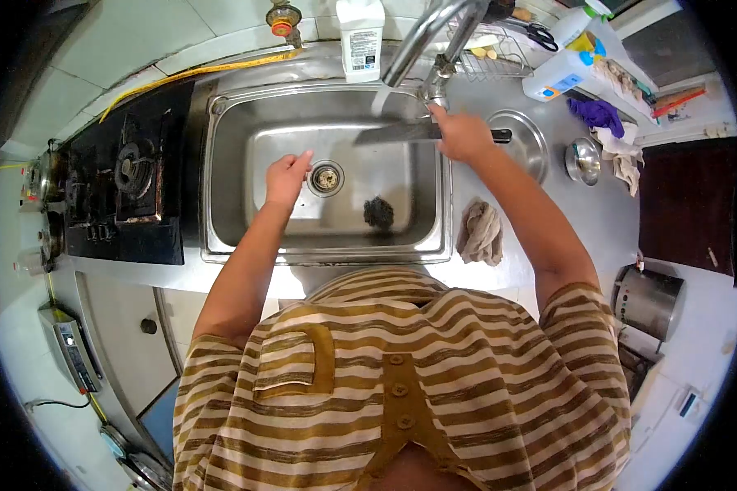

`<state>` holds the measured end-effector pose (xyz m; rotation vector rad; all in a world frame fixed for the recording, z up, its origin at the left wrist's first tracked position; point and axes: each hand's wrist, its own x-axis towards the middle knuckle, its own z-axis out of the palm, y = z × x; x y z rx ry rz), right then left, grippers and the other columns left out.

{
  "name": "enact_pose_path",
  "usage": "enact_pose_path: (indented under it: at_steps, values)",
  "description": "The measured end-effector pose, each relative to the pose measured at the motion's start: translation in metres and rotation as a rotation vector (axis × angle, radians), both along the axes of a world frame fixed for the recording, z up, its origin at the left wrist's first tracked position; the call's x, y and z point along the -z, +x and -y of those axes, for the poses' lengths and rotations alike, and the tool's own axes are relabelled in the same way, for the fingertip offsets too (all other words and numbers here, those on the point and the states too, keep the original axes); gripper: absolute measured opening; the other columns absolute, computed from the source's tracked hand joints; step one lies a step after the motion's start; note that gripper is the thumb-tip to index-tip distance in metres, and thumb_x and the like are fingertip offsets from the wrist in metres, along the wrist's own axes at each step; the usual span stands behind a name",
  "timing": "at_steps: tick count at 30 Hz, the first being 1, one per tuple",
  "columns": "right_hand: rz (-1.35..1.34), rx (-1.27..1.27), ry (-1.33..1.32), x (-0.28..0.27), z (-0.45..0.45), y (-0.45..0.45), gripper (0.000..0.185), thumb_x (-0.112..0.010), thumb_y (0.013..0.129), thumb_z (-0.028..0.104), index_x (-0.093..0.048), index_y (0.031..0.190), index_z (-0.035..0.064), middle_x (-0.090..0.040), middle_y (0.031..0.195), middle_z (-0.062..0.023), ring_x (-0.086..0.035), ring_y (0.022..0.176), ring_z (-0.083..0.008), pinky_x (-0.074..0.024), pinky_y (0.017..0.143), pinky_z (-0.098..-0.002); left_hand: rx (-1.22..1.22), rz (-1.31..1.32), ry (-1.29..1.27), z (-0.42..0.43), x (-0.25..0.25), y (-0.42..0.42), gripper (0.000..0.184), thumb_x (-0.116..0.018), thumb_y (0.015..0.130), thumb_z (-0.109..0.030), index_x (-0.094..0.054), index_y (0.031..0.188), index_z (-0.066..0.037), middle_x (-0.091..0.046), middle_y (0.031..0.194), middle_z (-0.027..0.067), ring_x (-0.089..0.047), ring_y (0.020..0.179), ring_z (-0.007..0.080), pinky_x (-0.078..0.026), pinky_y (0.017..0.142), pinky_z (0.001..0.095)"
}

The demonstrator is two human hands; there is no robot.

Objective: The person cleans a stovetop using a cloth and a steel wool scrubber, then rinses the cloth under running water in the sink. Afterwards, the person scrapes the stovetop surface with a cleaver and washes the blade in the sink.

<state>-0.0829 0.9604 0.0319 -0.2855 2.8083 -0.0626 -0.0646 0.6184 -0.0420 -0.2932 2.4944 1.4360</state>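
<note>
My right hand [467, 137] is closed on a knife [400, 132]; the blade points left over the rear right corner of the sink [336, 252], and the black handle end projects above a round metal dish [528, 151] on the worktop [544, 217]. My right index finger is just beside the tap [438, 78]; contact cannot be determined. My left hand [287, 177] is partly open, with nothing visible in it, above the sink, just left of the drain strainer [326, 178]. The sink contains a black scrubber [378, 213], right of the strainer and toward the front edge. A grey cloth [481, 233] lies at the worktop's front edge, beside the sink's right rim. A small metal bowl [583, 159] stands right of the dish. At the worktop's rear edge stands a white bottle [362, 49]; its dark label print is too small to read. A blue-labelled bottle [558, 75], its writing also illegible, stands toward the rear right corner.
</note>
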Motion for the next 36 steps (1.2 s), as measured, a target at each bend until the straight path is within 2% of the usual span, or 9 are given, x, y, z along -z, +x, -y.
enact_pose_path:
  at_steps: [4,10,13,16,23,29,31,33,36]
  values:
    - [-0.020,-0.026,0.066,-0.014,0.018,0.028,0.081,-0.072,0.074,0.023,-0.026,0.140,0.0093,-0.065,0.096,-0.0175,-0.065,0.086,-0.0337,-0.0520,0.072,-0.0446,-0.259,0.205,0.555,-0.025,-0.001,-0.019,0.034,-0.051,0.094,-0.042,-0.055,0.084,-0.010,-0.062,0.081,0.0028,-0.050,0.063,0.0087,-0.042,0.058,0.0262]
    - [-0.246,-0.270,0.003,0.024,0.047,0.038,0.065,-0.062,0.073,0.011,-0.040,0.134,0.0135,-0.058,0.084,-0.0127,-0.061,0.075,-0.0313,-0.0482,0.068,-0.0418,-0.227,0.175,0.675,-0.055,0.017,-0.034,0.024,-0.044,0.096,-0.016,-0.041,0.117,-0.003,-0.059,0.101,0.0112,-0.059,0.080,0.0161,-0.051,0.068,0.0304]
    - [-0.216,-0.366,0.008,0.026,0.068,0.037,0.042,-0.056,0.077,0.011,-0.055,0.119,0.0133,-0.058,0.086,-0.0106,-0.060,0.078,-0.0290,-0.0469,0.070,-0.0398,0.317,-0.163,0.177,-0.057,0.054,-0.035,0.046,-0.045,0.097,-0.020,-0.033,0.139,-0.004,-0.054,0.126,0.0172,-0.053,0.115,0.0329,-0.041,0.099,0.0388]
    - [-0.196,-0.430,-0.010,0.034,0.080,0.036,0.042,-0.059,0.076,0.012,-0.057,0.118,0.0131,-0.058,0.087,-0.0108,-0.060,0.079,-0.0296,-0.0468,0.072,-0.0412,0.530,-0.369,-0.048,-0.080,0.043,-0.010,0.047,-0.041,0.097,-0.031,-0.043,0.132,0.001,-0.037,0.141,0.0233,-0.035,0.131,0.0395,-0.030,0.108,0.0424]
    - [-0.028,-0.341,-0.061,0.026,0.086,0.038,0.044,-0.067,0.073,0.016,-0.058,0.116,0.0143,-0.059,0.089,-0.0116,-0.061,0.085,-0.0304,-0.0477,0.076,-0.0414,0.729,-0.479,-0.124,-0.056,0.073,0.002,0.058,-0.038,0.097,-0.038,-0.033,0.141,-0.001,-0.021,0.151,0.0185,-0.017,0.141,0.0343,-0.013,0.114,0.0450]
    - [0.016,-0.202,-0.002,0.039,0.058,0.052,0.039,-0.067,0.076,0.022,-0.061,0.114,0.0146,-0.060,0.090,-0.0128,-0.062,0.088,-0.0307,-0.0485,0.076,-0.0416,0.499,0.209,-0.238,0.009,0.150,0.027,0.065,-0.038,0.094,-0.046,-0.034,0.140,0.000,-0.026,0.149,0.0198,-0.024,0.139,0.0293,-0.017,0.114,0.0430]
    - [0.169,0.017,0.020,0.031,0.052,0.050,0.031,-0.062,0.079,0.021,-0.061,0.107,0.0090,-0.062,0.089,-0.0167,-0.062,0.087,-0.0348,-0.0498,0.076,-0.0440,0.494,0.402,-0.621,0.005,0.165,0.031,0.059,-0.049,0.089,-0.041,-0.045,0.132,-0.001,-0.037,0.142,0.0203,-0.035,0.133,0.0293,-0.027,0.109,0.0448]
    - [0.189,0.085,-0.055,0.027,0.047,0.053,0.034,-0.062,0.081,0.024,-0.061,0.111,0.0084,-0.063,0.094,-0.0175,-0.062,0.089,-0.0356,-0.0497,0.078,-0.0442,1.103,0.311,-0.611,-0.021,0.163,0.020,0.045,-0.054,0.085,-0.027,-0.053,0.124,-0.005,-0.043,0.138,0.0196,-0.041,0.127,0.0338,-0.035,0.103,0.0497]
    - [0.296,0.205,-0.173,0.037,0.038,0.046,0.041,-0.059,0.085,0.027,-0.058,0.120,0.0067,-0.064,0.104,-0.0186,-0.062,0.091,-0.0380,-0.0493,0.081,-0.0436,1.030,-0.534,-0.270,-0.057,0.177,0.053,0.035,-0.053,0.084,-0.017,-0.057,0.118,-0.009,-0.051,0.125,0.0182,-0.047,0.118,0.0371,-0.039,0.097,0.0500]
